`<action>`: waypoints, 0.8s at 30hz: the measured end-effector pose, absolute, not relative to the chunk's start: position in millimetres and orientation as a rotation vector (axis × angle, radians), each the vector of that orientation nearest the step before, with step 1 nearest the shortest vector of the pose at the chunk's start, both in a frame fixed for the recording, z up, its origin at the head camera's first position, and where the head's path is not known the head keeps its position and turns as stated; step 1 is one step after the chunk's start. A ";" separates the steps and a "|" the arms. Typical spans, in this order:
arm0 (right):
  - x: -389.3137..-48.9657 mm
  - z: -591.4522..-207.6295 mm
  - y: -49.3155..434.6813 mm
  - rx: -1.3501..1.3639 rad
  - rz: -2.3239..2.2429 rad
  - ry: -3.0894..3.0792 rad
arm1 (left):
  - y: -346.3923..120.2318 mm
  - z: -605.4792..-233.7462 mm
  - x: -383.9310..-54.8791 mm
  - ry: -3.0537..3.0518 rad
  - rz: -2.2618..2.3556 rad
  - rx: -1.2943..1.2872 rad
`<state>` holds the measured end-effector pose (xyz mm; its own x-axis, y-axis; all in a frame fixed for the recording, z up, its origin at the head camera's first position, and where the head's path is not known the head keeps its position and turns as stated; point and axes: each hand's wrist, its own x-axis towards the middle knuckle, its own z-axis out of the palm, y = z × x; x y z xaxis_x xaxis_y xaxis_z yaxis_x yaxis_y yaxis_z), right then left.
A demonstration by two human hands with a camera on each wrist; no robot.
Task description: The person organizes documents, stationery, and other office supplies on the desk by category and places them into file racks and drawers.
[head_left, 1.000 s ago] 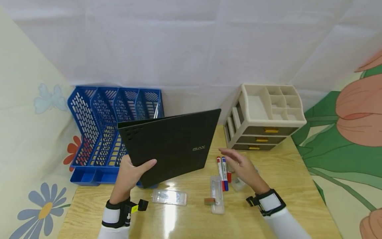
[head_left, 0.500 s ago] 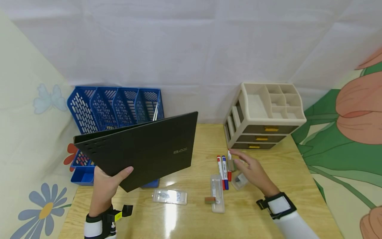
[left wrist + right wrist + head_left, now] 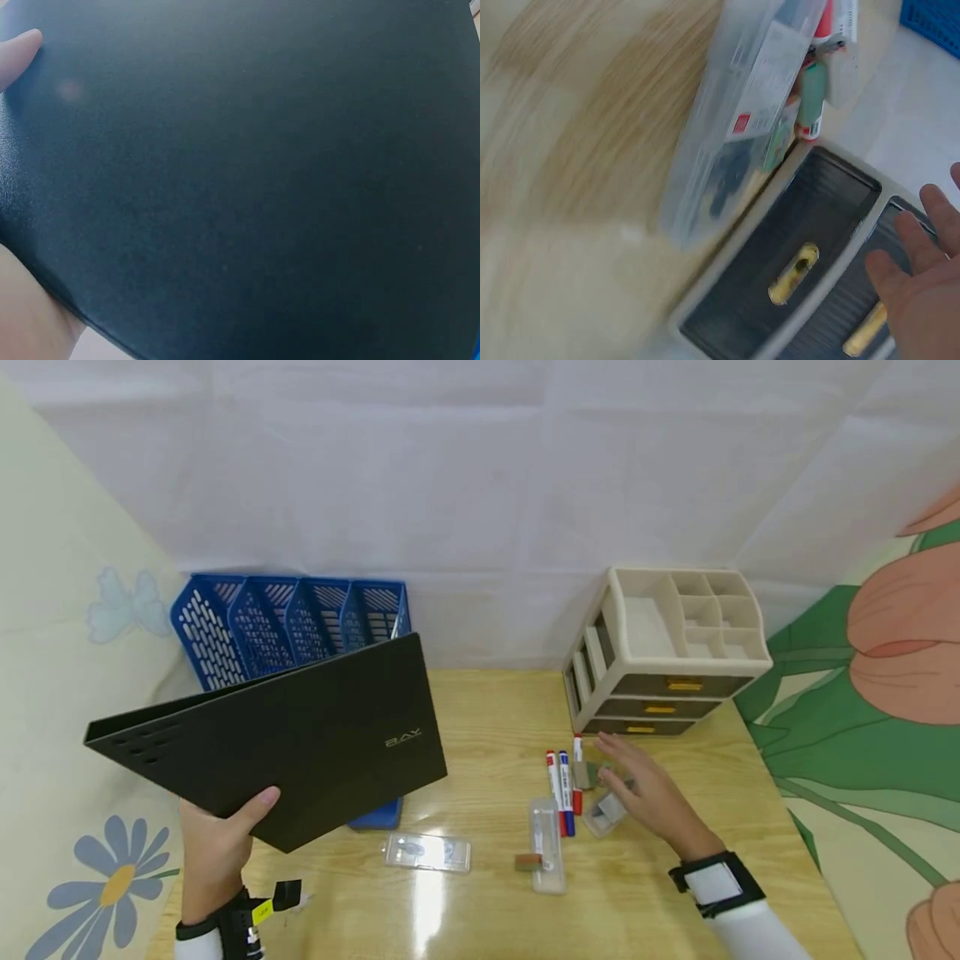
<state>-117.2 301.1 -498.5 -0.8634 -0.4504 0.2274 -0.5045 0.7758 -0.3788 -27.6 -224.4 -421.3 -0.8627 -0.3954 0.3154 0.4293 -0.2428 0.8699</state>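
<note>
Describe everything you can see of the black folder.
The black folder is a thin, rectangular cover with a smooth, plastic-looking face. Pale lettering sits near its right end, and a cluster of dark spots marks the upper left corner. Its covers gape slightly along the top edge. The left hand grips it at the lower edge, thumb on the near face. It is tilted, its right end higher, and hides part of the blue rack; whether they touch is unclear.
</note>
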 end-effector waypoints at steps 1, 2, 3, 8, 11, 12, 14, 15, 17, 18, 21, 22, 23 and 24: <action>-117.5 -498.1 302.6 0.795 0.583 -2.822 | -226.2 -422.8 -27.4 -1.437 -2.156 -0.078; -116.9 -498.6 302.9 0.823 0.507 -2.796 | -228.6 -423.8 -26.0 -1.393 -2.164 -0.101; -116.3 -498.9 303.2 0.852 0.433 -2.765 | -230.9 -424.2 -24.4 -1.367 -2.165 -0.102; -113.8 -496.6 304.3 0.920 0.210 -2.656 | -238.6 -425.7 -16.8 -1.295 -2.128 -0.060; -113.1 -495.4 306.3 0.916 0.171 -2.650 | -242.1 -424.5 -12.4 -1.279 -2.095 0.000; -113.0 -495.3 307.3 0.916 0.163 -2.653 | -243.1 -423.6 -10.9 -1.285 -2.078 0.035; -113.0 -494.7 309.2 0.917 0.160 -2.660 | -244.9 -422.0 -8.5 -1.274 -2.055 0.084; -113.0 -494.4 310.4 0.916 0.157 -2.665 | -245.6 -421.2 -7.6 -1.266 -2.045 0.107; -113.2 -495.2 312.1 0.920 0.166 -2.674 | -247.6 -420.1 -5.7 -1.250 -2.009 0.140; -113.3 -495.6 312.8 0.919 0.171 -2.678 | -248.2 -419.7 -5.5 -1.237 -1.991 0.137; -113.1 -496.9 314.1 0.911 0.190 -2.690 | -250.1 -419.4 -7.1 -1.209 -1.931 0.094; -113.0 -497.6 314.1 0.907 0.199 -2.693 | -250.6 -419.5 -7.9 -1.212 -1.908 0.088; -112.8 -498.4 313.9 0.903 0.205 -2.698 | -250.8 -419.6 -8.7 -1.219 -1.887 0.084; -112.5 -499.0 313.6 0.901 0.212 -2.703 | -251.1 -419.8 -9.5 -1.223 -1.872 0.080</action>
